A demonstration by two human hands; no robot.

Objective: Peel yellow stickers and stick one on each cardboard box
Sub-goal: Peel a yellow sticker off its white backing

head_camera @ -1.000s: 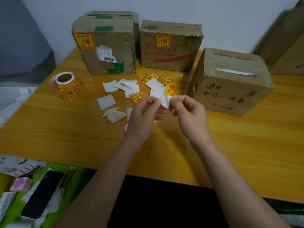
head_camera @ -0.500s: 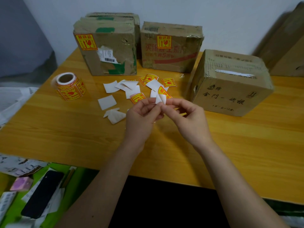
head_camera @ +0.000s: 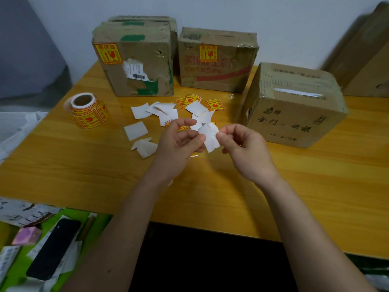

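1. While both my hands pinch one sticker (head_camera: 210,134) above the bench's middle, left hand (head_camera: 179,148) and right hand (head_camera: 246,148) work at its white backing.
2. Peeling is in hand.
3. Next: the unlabelled box (head_camera: 294,108) near the right edge.

Three cardboard boxes along tabletop far edge: left box (head_camera: 134,68) and middle box (head_camera: 216,60) stickered, right box (head_camera: 294,106) bare; white-backed sticker (head_camera: 209,135) pinched between both hands
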